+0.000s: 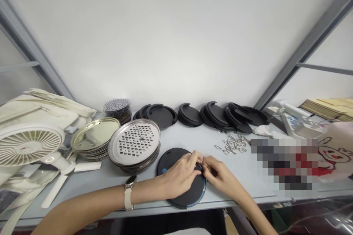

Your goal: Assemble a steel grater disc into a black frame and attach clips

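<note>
A black round disc [178,200] lies flat near the table's front edge, with a blue line along part of its right rim and a blue spot at its left. My left hand [180,176] reaches over the disc, fingers bent and closed near its right edge; what its fingertips hold is hidden. Across from it, my right hand [219,177] pinches a small metal clip [200,166] between thumb and fingers at the disc's rim. Several loose metal clips [233,144] lie in a heap behind my right hand.
Stacked metal grater discs [139,141] and gold-coloured round plates [95,136] stand left, beside a white fan [30,145]. Black round parts [162,115] line the wall. Behind the fan is a cream bag [41,114]. A pixelated patch and a printed bag [335,150] are at right.
</note>
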Action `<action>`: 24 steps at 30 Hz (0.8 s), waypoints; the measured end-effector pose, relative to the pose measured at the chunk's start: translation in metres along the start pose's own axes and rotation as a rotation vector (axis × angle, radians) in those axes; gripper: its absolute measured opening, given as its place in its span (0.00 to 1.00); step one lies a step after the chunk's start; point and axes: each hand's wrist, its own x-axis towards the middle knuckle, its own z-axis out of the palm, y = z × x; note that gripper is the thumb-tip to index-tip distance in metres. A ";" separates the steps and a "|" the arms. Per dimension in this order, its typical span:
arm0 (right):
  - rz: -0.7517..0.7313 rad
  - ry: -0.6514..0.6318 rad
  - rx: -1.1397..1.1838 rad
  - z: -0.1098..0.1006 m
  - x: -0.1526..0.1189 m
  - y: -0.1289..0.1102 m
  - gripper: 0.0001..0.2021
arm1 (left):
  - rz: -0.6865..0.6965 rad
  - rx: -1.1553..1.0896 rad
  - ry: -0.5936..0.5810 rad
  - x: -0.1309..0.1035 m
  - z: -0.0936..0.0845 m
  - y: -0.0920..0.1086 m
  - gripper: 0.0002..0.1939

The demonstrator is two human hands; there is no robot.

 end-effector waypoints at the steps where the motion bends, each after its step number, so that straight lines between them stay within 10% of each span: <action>1: 0.000 0.001 0.000 0.000 0.000 0.000 0.12 | 0.002 0.003 0.002 0.000 0.000 0.000 0.15; 24: -0.046 0.002 0.019 0.000 0.001 -0.002 0.13 | -0.006 0.022 0.034 -0.001 -0.002 0.003 0.16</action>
